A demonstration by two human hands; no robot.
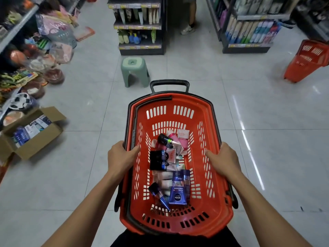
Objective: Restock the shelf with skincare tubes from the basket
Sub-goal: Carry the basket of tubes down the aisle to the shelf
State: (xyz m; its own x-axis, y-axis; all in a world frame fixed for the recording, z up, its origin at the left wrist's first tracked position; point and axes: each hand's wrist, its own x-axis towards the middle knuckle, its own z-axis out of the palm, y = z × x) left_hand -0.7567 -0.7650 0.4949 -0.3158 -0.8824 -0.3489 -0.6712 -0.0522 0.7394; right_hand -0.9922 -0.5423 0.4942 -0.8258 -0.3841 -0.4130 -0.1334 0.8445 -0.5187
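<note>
Basket [210, 139] w/ tubes [169, 163] is gripped at both side rims: left hand [121, 155], right hand [224, 159], apart.

I see a red basket [219, 175] with black handles, blue, pink and black tubes [169, 166], a green stool [134, 72], and a brown box [32, 134].

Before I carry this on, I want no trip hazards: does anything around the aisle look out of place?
Yes. A second red basket sits tilted on the floor at right. A green stool stands mid-aisle ahead, and an open carton sits on the floor at left. The tubes lie jumbled in the basket that both hands grip.
</note>
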